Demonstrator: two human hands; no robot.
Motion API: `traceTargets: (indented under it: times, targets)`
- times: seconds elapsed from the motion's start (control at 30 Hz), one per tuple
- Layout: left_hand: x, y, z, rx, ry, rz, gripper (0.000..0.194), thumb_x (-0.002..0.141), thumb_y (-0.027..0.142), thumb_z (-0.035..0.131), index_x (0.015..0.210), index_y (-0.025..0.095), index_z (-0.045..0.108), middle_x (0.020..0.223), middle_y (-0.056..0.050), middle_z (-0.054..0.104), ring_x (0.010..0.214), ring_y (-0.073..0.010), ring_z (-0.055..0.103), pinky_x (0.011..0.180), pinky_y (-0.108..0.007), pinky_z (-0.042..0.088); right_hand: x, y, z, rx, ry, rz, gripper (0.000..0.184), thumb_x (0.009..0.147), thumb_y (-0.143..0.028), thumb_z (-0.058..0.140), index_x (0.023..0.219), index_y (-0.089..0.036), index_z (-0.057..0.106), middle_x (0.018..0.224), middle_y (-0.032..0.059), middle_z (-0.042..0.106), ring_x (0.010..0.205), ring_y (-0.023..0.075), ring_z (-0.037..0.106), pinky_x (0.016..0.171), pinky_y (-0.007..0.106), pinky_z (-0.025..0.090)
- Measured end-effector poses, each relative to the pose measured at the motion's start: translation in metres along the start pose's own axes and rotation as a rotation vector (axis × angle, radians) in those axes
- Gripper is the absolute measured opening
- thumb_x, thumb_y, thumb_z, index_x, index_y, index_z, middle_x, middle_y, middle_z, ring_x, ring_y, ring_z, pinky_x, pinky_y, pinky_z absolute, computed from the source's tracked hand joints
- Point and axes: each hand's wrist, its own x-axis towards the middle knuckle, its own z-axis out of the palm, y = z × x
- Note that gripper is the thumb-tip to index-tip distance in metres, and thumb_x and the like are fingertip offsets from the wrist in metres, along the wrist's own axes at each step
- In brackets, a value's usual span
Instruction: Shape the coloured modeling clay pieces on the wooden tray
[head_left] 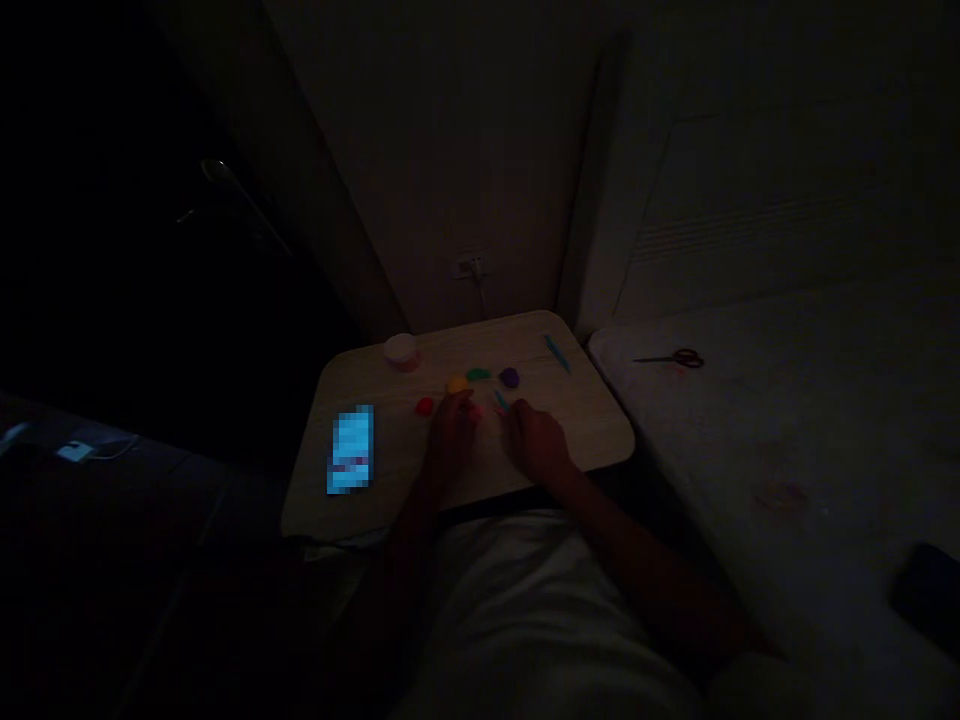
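Note:
In dim light, my left hand (451,432) is closed round a small pink lump of modelling clay (476,411) over the small table. My right hand (538,438) grips a thin blue modelling tool (501,400), its end pointing up and left near the pink lump. Around the hands lie a red lump (424,406), an orange lump (457,384) just beyond my left fingers, a green lump (478,374) and a purple lump (510,377). Darkness hides the fine detail of my fingers.
On the wooden-topped table (397,480) stand a lit phone (351,450) at left and a round tub (402,352) at the back left. Another blue tool (557,354) lies at the back right. Scissors (679,358) rest on the pale surface to the right. A wall socket (472,267) holds a plug.

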Motion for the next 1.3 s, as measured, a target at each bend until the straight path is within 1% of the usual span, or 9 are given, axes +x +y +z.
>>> traceTargets:
  times: [0.07, 0.2, 0.43, 0.6, 0.77, 0.87, 1.0, 1.13, 1.3]
  targets:
    - [0.002, -0.001, -0.001, -0.016, 0.002, 0.014, 0.023, 0.097, 0.027, 0.057, 0.118, 0.021, 0.065, 0.109, -0.008, 0.066, 0.102, -0.0215, 0.063, 0.095, -0.038, 0.051, 0.001, 0.006, 0.002, 0.08, 0.041, 0.006, 0.032, 0.107, -0.03, 0.032, 0.112, -0.016, 0.06, 0.089, 0.0113, 0.075, 0.079, 0.0241, 0.07, 0.067, 0.029, 0.039]
    - [0.004, 0.0, -0.004, -0.011, -0.036, 0.04, 0.011, 0.093, 0.027, 0.062, 0.097, 0.02, 0.068, 0.102, -0.007, 0.066, 0.099, -0.0215, 0.063, 0.092, -0.037, 0.052, 0.005, 0.012, 0.005, 0.238, 0.098, -0.033, 0.031, 0.103, -0.027, 0.033, 0.111, -0.014, 0.059, 0.086, 0.0111, 0.073, 0.074, 0.0235, 0.066, 0.066, 0.029, 0.038]
    - [0.002, 0.001, -0.003, -0.058, -0.091, -0.07, 0.013, 0.083, 0.03, 0.072, 0.085, 0.019, 0.064, 0.087, -0.003, 0.068, 0.083, -0.019, 0.063, 0.079, -0.032, 0.052, 0.007, 0.016, 0.009, 0.526, 0.186, -0.167, 0.025, 0.096, -0.024, 0.037, 0.1, -0.016, 0.061, 0.09, 0.009, 0.072, 0.078, 0.0208, 0.063, 0.072, 0.028, 0.045]
    - [0.001, 0.0, -0.002, -0.009, -0.114, -0.097, 0.016, 0.082, 0.032, 0.073, 0.081, 0.02, 0.064, 0.084, -0.003, 0.069, 0.079, -0.0188, 0.063, 0.074, -0.032, 0.051, 0.011, 0.016, 0.015, 0.524, 0.15, -0.203, 0.021, 0.093, -0.025, 0.05, 0.093, -0.016, 0.069, 0.089, 0.0077, 0.075, 0.083, 0.0205, 0.067, 0.078, 0.027, 0.048]
    - [0.002, -0.002, -0.002, 0.021, -0.089, -0.057, 0.013, 0.08, 0.024, 0.073, 0.091, 0.02, 0.067, 0.091, -0.004, 0.072, 0.087, -0.0213, 0.065, 0.081, -0.036, 0.052, 0.012, 0.011, 0.014, 0.522, 0.075, -0.327, 0.031, 0.09, -0.015, 0.054, 0.111, -0.021, 0.076, 0.118, 0.0055, 0.077, 0.11, 0.0199, 0.068, 0.101, 0.03, 0.045]
    - [0.001, -0.005, -0.002, 0.027, -0.101, -0.021, 0.014, 0.079, 0.022, 0.074, 0.093, 0.02, 0.071, 0.093, -0.005, 0.073, 0.091, -0.023, 0.065, 0.085, -0.039, 0.052, 0.011, 0.009, 0.011, 0.447, 0.071, -0.319, 0.037, 0.09, -0.014, 0.054, 0.121, -0.022, 0.074, 0.126, 0.0063, 0.074, 0.117, 0.0211, 0.066, 0.106, 0.034, 0.042]
    - [0.001, -0.005, -0.002, 0.036, -0.097, -0.016, 0.005, 0.078, 0.018, 0.073, 0.082, 0.021, 0.073, 0.086, -0.005, 0.074, 0.086, -0.023, 0.065, 0.084, -0.039, 0.052, 0.008, 0.008, 0.01, 0.348, 0.026, -0.338, 0.038, 0.091, -0.014, 0.054, 0.121, -0.022, 0.075, 0.117, 0.0066, 0.077, 0.109, 0.0218, 0.068, 0.104, 0.035, 0.042]
    - [0.002, -0.004, -0.002, 0.058, -0.079, -0.053, 0.006, 0.076, 0.015, 0.074, 0.076, 0.021, 0.073, 0.08, -0.004, 0.073, 0.081, -0.0228, 0.065, 0.079, -0.039, 0.052, 0.01, 0.012, 0.013, 0.417, 0.056, -0.384, 0.039, 0.089, -0.012, 0.054, 0.119, -0.022, 0.076, 0.115, 0.0055, 0.078, 0.108, 0.0201, 0.069, 0.104, 0.033, 0.043]
    - [0.003, -0.003, 0.0, 0.08, -0.078, -0.059, 0.007, 0.077, 0.025, 0.078, 0.074, 0.021, 0.073, 0.078, -0.004, 0.072, 0.082, -0.0235, 0.064, 0.08, -0.04, 0.052, 0.016, 0.026, 0.014, 0.507, 0.187, -0.218, 0.031, 0.088, -0.02, 0.058, 0.113, -0.017, 0.076, 0.11, 0.0082, 0.079, 0.099, 0.0217, 0.073, 0.096, 0.032, 0.05]
